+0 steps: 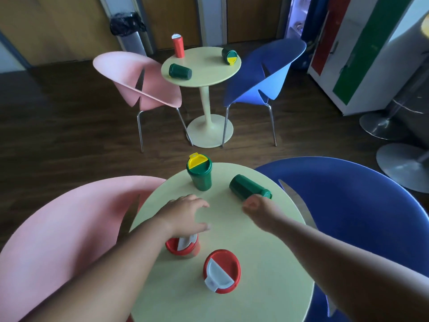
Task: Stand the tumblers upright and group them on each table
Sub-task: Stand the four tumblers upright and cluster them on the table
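Note:
On the near round table (255, 240) a green tumbler with a yellow lid (200, 173) stands upright at the far edge. A second green tumbler (248, 187) lies on its side to the right. Two red tumblers with white lids stand upright near me: one (182, 246) partly hidden under my left wrist, the other (222, 271) in front. My left hand (185, 213) hovers open over the table middle. My right hand (257, 209) is loosely curled just beside the lying tumbler's lid end; whether it touches is unclear. On the far table (204, 75) a red tumbler (178, 45) stands, and two green tumblers (180, 71) (229, 56) lie.
A pink chair (58, 228) sits left of the near table and a blue chair (359, 205) right of it. The far table has its own pink chair (137, 77) and blue chair (267, 73). A bin (130, 31) stands at the back wall, stool bases (404, 166) at right.

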